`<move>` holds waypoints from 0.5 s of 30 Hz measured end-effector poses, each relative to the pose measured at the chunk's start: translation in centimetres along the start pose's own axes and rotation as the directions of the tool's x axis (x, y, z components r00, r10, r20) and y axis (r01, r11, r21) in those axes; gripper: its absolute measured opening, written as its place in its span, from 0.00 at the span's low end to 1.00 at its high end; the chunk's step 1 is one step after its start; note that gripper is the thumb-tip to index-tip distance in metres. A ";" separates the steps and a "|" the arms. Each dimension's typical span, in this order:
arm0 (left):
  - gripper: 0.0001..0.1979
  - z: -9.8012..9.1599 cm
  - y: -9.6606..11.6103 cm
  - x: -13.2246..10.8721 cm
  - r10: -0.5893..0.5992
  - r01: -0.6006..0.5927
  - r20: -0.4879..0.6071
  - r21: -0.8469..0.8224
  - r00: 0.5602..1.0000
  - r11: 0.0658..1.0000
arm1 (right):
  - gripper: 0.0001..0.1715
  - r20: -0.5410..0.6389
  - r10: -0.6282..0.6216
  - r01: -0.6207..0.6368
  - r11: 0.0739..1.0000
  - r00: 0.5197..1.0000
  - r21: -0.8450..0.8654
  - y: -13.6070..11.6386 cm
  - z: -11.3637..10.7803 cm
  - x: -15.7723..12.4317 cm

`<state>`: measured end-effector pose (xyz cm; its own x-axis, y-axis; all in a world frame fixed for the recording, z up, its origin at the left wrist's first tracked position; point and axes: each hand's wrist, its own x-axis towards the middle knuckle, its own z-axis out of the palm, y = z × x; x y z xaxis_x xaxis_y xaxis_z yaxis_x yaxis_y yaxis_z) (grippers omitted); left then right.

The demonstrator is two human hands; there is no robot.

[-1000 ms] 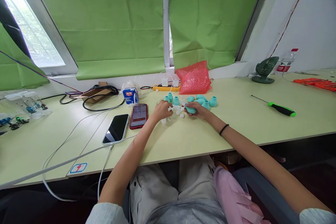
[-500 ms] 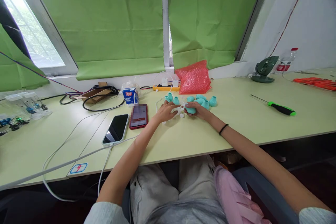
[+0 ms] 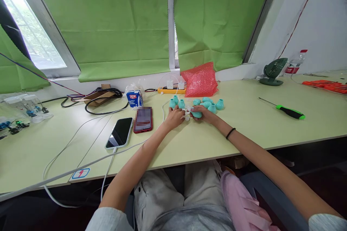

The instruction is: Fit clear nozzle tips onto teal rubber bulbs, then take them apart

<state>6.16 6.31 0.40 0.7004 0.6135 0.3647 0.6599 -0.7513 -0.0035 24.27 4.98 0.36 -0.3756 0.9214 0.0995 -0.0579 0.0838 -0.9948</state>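
My right hand (image 3: 205,113) is closed round a teal rubber bulb (image 3: 196,114) lying on the pale green desk (image 3: 244,130). My left hand (image 3: 175,116) is curled beside it, its fingers pinched at small white plastic caps (image 3: 187,116) right at the bulb's mouth; what it grips is too small to name. Several more teal bulbs (image 3: 214,106) stand and lie just behind both hands, in front of a red bubble-wrap bag (image 3: 201,81).
Left of my hands lie a red phone (image 3: 143,120), a dark-screened phone (image 3: 120,133) on a white cable (image 3: 67,171), and a blue milk carton (image 3: 134,98). A green-handled screwdriver (image 3: 289,112) lies at right, a small fan (image 3: 272,72) behind it. Black cables coil by the window.
My left hand has slid right across the white caps until it meets the bulb in my right hand. The right hand has stayed put.
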 end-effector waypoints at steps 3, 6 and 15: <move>0.10 0.2 0.0 0.2 -0.055 0.056 0.006 -0.113 0.998 0.992 | 0.14 0.014 0.004 -0.003 1.000 1.000 -0.029 0.2 -0.2 0.1; 0.16 0.1 -0.3 0.6 -0.166 0.141 -0.065 -0.283 0.984 0.949 | 0.14 0.040 -0.007 0.010 0.997 0.999 -0.075 0.2 -0.2 0.1; 0.08 -1.5 -1.1 1.0 -0.528 0.149 0.113 -0.988 0.841 0.026 | 0.14 -0.073 -0.168 0.138 0.941 0.983 -0.309 0.2 0.4 0.1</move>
<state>5.72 7.39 2.20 0.2715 0.9408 0.2031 -0.1473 -0.1680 0.9747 23.81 4.95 0.19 -0.2919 0.9194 0.2638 0.1798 0.3236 -0.9289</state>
